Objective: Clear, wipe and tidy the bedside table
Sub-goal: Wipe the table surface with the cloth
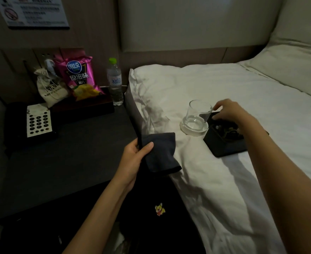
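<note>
The dark bedside table stands left of the bed. My left hand grips a folded dark cloth at the table's right edge, over the bed's side. On the bed lie a clear glass on a white coaster and a dark tray holding small items. My right hand reaches over the tray's far edge, fingers curled on it just right of the glass. At the table's back stand a pink chip bag, a cloth pouch and a water bottle.
A phone with a white keypad sits at the table's left. A dark wooden tray holds the chip bag and pouch. Wall sockets and a notice are on the panel behind. White bedding and pillows fill the right.
</note>
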A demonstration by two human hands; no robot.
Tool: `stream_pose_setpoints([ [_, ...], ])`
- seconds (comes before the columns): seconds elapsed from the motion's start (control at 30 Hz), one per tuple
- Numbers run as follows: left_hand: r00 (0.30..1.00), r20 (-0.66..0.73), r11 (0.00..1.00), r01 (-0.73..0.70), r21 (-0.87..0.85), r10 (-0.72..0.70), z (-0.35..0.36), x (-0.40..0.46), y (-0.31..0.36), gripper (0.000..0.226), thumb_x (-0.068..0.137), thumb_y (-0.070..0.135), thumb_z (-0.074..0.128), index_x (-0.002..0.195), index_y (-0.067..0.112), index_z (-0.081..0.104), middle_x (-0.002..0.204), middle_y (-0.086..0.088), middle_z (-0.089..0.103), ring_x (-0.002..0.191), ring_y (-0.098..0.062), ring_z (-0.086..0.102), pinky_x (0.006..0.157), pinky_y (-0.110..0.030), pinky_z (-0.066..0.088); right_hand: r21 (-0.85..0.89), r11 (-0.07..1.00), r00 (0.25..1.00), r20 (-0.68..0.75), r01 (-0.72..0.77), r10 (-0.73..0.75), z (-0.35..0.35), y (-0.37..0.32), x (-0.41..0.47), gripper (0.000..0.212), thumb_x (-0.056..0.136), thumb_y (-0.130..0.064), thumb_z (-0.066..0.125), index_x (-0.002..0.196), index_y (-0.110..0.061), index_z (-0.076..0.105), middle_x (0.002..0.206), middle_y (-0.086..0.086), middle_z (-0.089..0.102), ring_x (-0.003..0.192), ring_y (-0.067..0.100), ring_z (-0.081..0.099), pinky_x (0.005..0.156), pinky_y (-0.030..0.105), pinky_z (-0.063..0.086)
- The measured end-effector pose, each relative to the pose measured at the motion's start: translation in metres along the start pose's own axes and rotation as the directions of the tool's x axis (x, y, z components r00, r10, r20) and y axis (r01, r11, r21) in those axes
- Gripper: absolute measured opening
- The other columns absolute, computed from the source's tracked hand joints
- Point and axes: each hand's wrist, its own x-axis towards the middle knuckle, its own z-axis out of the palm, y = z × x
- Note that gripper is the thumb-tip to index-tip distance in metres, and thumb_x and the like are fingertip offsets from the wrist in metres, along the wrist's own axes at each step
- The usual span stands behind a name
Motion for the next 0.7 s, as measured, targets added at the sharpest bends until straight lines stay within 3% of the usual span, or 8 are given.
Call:
stream_pose_setpoints([
  [0.13, 0.999, 0.033, 1.0, 0.006, -0.03, -0.005, 0.006, 0.003, -0.006, 0.023, 0.09, 0.006, 0.062, 0.112, 0.001, 0.065, 0.108, -0.013, 0.073, 0.097, -0.021, 0.07, 0.075, -0.023, 0.056, -0.159, 0.984, 0.976, 0.211, 0.086, -0.052, 0.002, -0.008, 0.013, 0.066, 0.082, -0.007, 0.074, 0.141, -0.016, 0.048, 0.139, 0.014, 0.052, 0.123, 0.034, 0.052, 0.095, 0.037, 0.043],
  [0.23, 0.998, 0.062, 0.999, 0.006, -0.048, -0.003, 0.007, 0.005, -0.009, 0.023, 0.09, 0.007, 0.063, 0.112, 0.002, 0.066, 0.109, -0.014, 0.073, 0.1, -0.022, 0.07, 0.076, -0.024, 0.056, -0.243, 0.963, 0.939, 0.343, 0.115, -0.025, 0.003, -0.013, 0.019, 0.063, 0.085, -0.005, 0.07, 0.141, -0.018, 0.046, 0.127, 0.014, 0.059, 0.113, 0.033, 0.057, 0.094, 0.039, 0.046],
  [0.33, 0.997, 0.074, 0.999, 0.012, -0.053, -0.008, 0.006, 0.006, -0.009, 0.024, 0.09, 0.009, 0.064, 0.113, 0.003, 0.066, 0.112, -0.015, 0.072, 0.103, -0.024, 0.069, 0.078, -0.024, 0.055, -0.253, 0.961, 0.924, 0.383, 0.113, -0.008, 0.008, -0.014, 0.021, 0.058, 0.086, -0.003, 0.069, 0.139, -0.012, 0.047, 0.114, 0.015, 0.062, 0.103, 0.031, 0.06, 0.091, 0.04, 0.048],
  [0.57, 0.999, -0.01, 0.998, 0.033, -0.048, -0.034, -0.004, 0.005, -0.004, 0.026, 0.091, 0.007, 0.062, 0.117, 0.008, 0.059, 0.111, -0.013, 0.071, 0.099, -0.021, 0.071, 0.072, -0.023, 0.056, -0.129, 0.988, 0.974, 0.218, 0.083, -0.054, -0.001, -0.01, 0.012, 0.057, 0.072, -0.015, 0.081, 0.124, -0.019, 0.058, 0.115, 0.011, 0.064, 0.104, 0.031, 0.06, 0.089, 0.039, 0.051],
  [0.63, 0.998, -0.04, 0.998, 0.046, -0.044, -0.048, -0.011, 0.005, -0.001, 0.037, 0.092, 0.006, 0.061, 0.126, 0.018, 0.053, 0.112, -0.013, 0.07, 0.097, -0.02, 0.071, 0.072, -0.026, 0.058, -0.069, 0.996, 0.991, 0.127, 0.061, -0.052, -0.007, -0.009, 0.012, 0.054, 0.075, -0.013, 0.077, 0.124, -0.019, 0.057, 0.117, 0.014, 0.06, 0.101, 0.032, 0.058, 0.08, 0.036, 0.049],
  [0.7, 0.999, -0.007, 0.997, 0.039, -0.06, -0.039, -0.019, 0.005, 0.002, 0.054, 0.093, 0.002, 0.058, 0.136, 0.032, 0.045, 0.115, -0.012, 0.069, 0.103, -0.023, 0.069, 0.081, -0.032, 0.059, -0.047, 0.997, 0.998, -0.038, 0.055, -0.056, -0.012, -0.011, 0.015, 0.05, 0.085, -0.005, 0.062, 0.133, -0.016, 0.053, 0.127, 0.02, 0.053, 0.109, 0.039, 0.054, 0.084, 0.039, 0.047],
])
